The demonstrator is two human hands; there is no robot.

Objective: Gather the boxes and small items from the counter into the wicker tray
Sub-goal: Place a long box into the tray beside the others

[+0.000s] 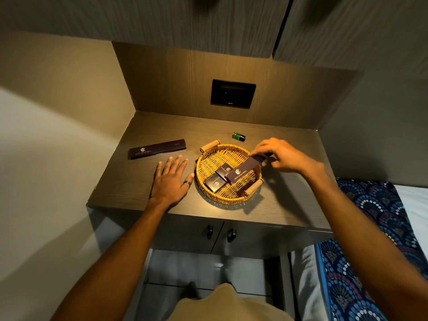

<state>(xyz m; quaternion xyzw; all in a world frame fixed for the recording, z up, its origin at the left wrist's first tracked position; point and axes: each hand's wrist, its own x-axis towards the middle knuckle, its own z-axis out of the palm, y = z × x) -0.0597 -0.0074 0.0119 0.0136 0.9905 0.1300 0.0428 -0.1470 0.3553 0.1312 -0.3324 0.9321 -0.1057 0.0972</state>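
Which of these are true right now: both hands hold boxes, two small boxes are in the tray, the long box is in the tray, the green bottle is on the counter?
1. Both hands hold boxes. False: the right hand holds a box over the tray; the left hand lies flat on the counter.
2. Two small boxes are in the tray. True.
3. The long box is in the tray. False: it lies on the counter, left of the tray.
4. The green bottle is on the counter. True.

black wall socket panel (233, 93) on wood-grain back wall, two black cabinet door handles (209, 232) below counter, blue patterned bedspread (370, 239) at right, overhead cabinet doors (162, 19)
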